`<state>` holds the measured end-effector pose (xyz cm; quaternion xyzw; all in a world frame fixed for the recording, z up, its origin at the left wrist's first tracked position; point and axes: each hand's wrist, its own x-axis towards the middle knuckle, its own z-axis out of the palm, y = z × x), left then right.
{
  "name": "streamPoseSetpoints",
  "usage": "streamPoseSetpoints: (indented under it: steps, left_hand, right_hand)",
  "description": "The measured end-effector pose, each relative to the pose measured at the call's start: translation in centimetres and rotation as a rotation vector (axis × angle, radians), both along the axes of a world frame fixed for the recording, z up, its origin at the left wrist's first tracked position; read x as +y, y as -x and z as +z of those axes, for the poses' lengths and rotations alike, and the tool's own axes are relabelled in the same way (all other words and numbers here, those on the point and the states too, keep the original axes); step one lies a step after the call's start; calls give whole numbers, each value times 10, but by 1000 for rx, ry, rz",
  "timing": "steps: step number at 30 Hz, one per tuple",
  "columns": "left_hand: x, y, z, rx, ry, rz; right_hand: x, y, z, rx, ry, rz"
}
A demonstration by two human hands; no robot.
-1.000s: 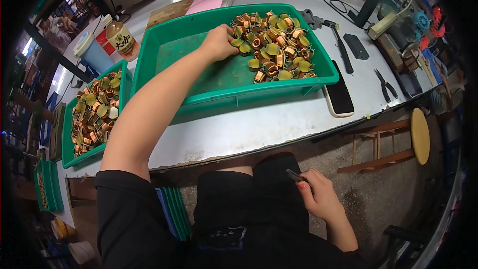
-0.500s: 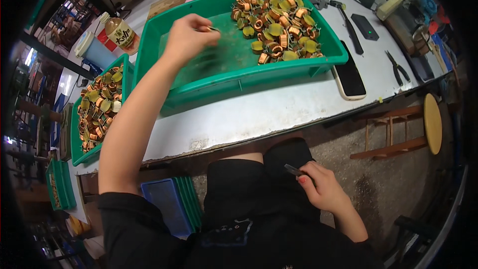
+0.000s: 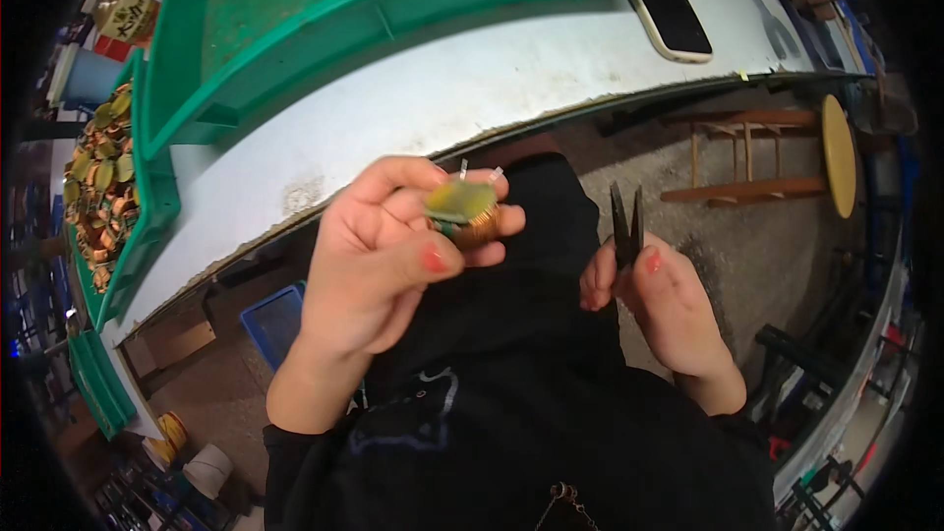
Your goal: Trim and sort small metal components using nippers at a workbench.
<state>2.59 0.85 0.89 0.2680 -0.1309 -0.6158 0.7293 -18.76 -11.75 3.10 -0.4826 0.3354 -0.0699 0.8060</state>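
Note:
Above my lap, my left hand point(image 3: 354, 270) pinches a copper-wound coil point(image 3: 464, 206) between thumb and fingers. The coil has a yellow-green base plate facing up, and thin silvery leads stick out at its far side. To the right, my right hand point(image 3: 678, 310) is closed around a pair of dark tweezers point(image 3: 626, 226). The tweezers' tips point away from me and stand apart, with nothing between them; a gap separates them from the coil.
A large green tray point(image 3: 393, 28) on the white table holds coils at its far right. More coils point(image 3: 103, 177) fill a green tray at left. A phone point(image 3: 674, 18), pliers point(image 3: 772, 25), a bottle point(image 3: 128, 18) and a light-blue cup point(image 3: 87, 77) stand or lie around. A stool point(image 3: 839, 157) is right.
My left hand has come back from over the large tray to above my lap, now showing the coil. My right hand has turned the tweezers tips-away. The view has tilted downward.

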Motion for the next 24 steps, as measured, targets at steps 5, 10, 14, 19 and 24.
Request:
streamPoseSetpoints:
  steps: [5, 10, 14, 19, 24]
  left_hand:
    - [0, 37, -14, -129, 15, 62]
    - [-2, 47, -16, -175, -9, 88]
    - [-3, 47, -13, -69, -61, 113]
    - [-4, 46, -18, -94, -66, 110]
    - [-4, 48, -24, -196, 26, 99]
  right_hand:
    - [-7, 2, 17, 243, 850, 422]
    - [-11, 6, 10, 144, 569, 283]
    - [-15, 8, -2, -256, -720, -265]
    - [4, 7, 12, -5, -467, -220]
    - [10, 11, 19, 42, -73, -78]
